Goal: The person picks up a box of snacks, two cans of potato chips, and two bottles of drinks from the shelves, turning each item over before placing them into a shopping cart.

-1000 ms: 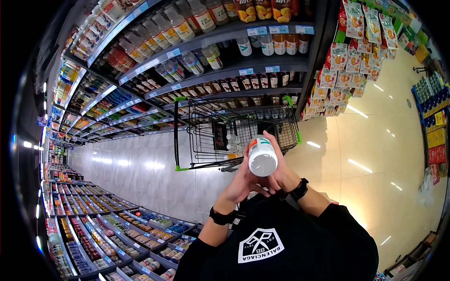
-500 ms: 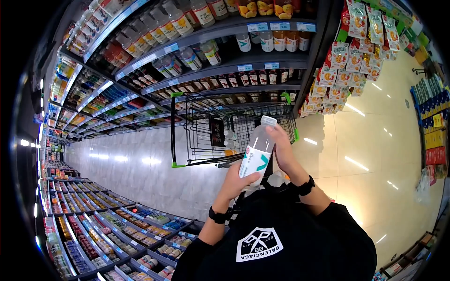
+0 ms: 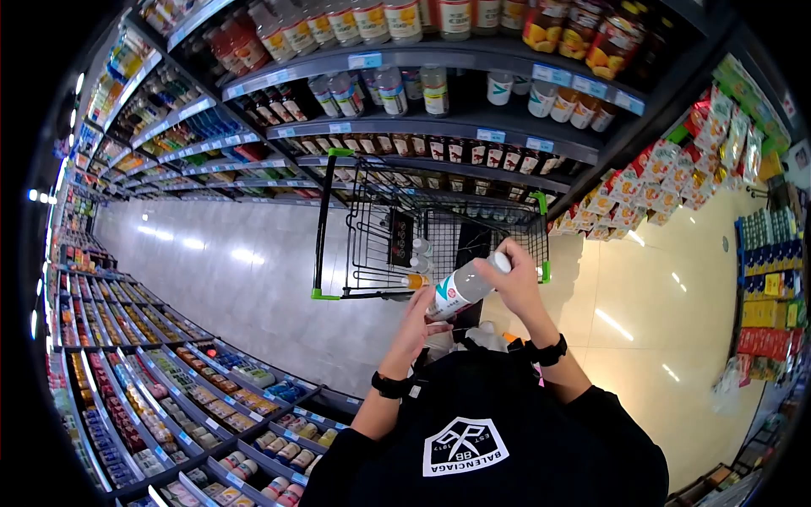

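A clear bottle [image 3: 465,290] with a white label and green mark lies tilted between my two hands, its white cap toward the upper right. My left hand [image 3: 409,331] is wrapped round the bottom end. Near the cap, the fingers of my right hand [image 3: 517,275] grip the neck. Just beyond the bottle stands a black wire shopping cart [image 3: 359,245] with green corners. Inside it are several bottles, among them one with an orange cap or drink [image 3: 416,280].
Drink shelves [image 3: 473,57] rise beyond the cart. Hanging snack packets [image 3: 667,173] are at the right, over a pale tiled floor [image 3: 642,313]. More stocked shelves [image 3: 169,397] run along the lower left. Boxed goods [image 3: 764,296] stand at the far right.
The bottle has turned from nearly upright to a stronger slant, its cap now lower and further right. My right hand has moved down with it. The view has shifted too.
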Available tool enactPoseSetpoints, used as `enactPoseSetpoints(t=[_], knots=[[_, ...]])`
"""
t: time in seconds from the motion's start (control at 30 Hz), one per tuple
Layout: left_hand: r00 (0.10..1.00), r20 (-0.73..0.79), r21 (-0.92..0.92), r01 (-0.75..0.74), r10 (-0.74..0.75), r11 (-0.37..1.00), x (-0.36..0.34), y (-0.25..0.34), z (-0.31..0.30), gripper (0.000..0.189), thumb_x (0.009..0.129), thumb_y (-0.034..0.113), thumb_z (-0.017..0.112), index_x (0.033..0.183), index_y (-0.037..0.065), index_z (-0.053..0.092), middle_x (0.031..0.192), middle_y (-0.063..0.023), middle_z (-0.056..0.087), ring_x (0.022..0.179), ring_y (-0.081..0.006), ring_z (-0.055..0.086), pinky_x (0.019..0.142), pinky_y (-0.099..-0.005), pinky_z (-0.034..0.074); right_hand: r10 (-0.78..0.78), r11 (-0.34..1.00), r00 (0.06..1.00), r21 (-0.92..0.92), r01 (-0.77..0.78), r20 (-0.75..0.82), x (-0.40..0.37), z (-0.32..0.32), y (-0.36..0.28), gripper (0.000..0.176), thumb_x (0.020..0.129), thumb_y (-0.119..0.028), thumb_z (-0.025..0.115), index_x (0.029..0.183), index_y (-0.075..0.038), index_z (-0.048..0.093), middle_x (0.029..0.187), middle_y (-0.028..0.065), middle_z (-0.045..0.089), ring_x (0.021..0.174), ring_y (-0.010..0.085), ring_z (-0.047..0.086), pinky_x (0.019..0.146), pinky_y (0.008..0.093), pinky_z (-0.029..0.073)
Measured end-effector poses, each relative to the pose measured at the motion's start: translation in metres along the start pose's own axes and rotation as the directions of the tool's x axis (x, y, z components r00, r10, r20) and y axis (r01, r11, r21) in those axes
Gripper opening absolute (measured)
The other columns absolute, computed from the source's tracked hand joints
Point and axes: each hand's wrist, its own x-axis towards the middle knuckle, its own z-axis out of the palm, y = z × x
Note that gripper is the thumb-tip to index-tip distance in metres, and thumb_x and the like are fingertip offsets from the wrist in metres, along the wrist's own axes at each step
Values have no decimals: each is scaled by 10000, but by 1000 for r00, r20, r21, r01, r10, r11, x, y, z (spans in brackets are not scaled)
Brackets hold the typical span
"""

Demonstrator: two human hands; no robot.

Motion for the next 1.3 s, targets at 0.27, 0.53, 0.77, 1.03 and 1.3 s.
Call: enactPoseSetpoints(t=[0.27, 0.53, 0.77, 1.03, 1.3], knots=[[889, -64, 815, -216, 453, 538, 71, 31, -143, 586, 877, 313, 708, 1341, 21, 502, 1172, -179, 630, 1012, -318, 638, 869, -385, 505, -198, 671, 935, -655, 347, 293, 41, 83, 23, 326, 714, -317, 810, 848, -102, 606, 786, 67, 673, 664, 274, 672, 563, 366, 518], [523, -278, 959, 106, 806, 262, 164, 103, -302, 718, 745, 254, 786, 1335, -15, 476, 1253, -254, 582, 1186, -417, 532, 998, -480, 437, 71, 616, 951, -764, 194, 299, 115, 119, 114, 364, 709, -330, 798, 986, -146, 649, 902, 78, 691, 862, 303, 676, 700, 423, 529], [722, -498, 856, 320, 480, 406, 170, 133, -304, 298, 809, 325, 663, 946, 61, 676, 814, -216, 683, 846, -417, 650, 744, -517, 521, 180, 643, 939, -757, 113, 293, 184, 160, 208, 369, 711, -252, 787, 1016, -116, 631, 1007, 106, 663, 904, 349, 643, 722, 445, 518], [717, -514, 850, 355, 471, 388, 172, 137, -307, 300, 770, 324, 685, 938, 75, 678, 783, -186, 685, 745, -412, 652, 679, -500, 525, 328, 522, 892, -847, 104, 312, 247, 215, 327, 399, 736, -279, 789, 1037, -107, 594, 1038, 132, 679, 935, 370, 638, 706, 481, 514], [718, -519, 841, 331, 464, 429, 176, 138, -310, 247, 763, 289, 676, 815, 57, 609, 713, -197, 636, 702, -414, 624, 657, -510, 500, 611, 481, 761, -866, -139, 218, 261, 259, 433, 449, 772, -327, 797, 1091, -117, 561, 1084, 154, 673, 960, 398, 640, 724, 530, 511]])
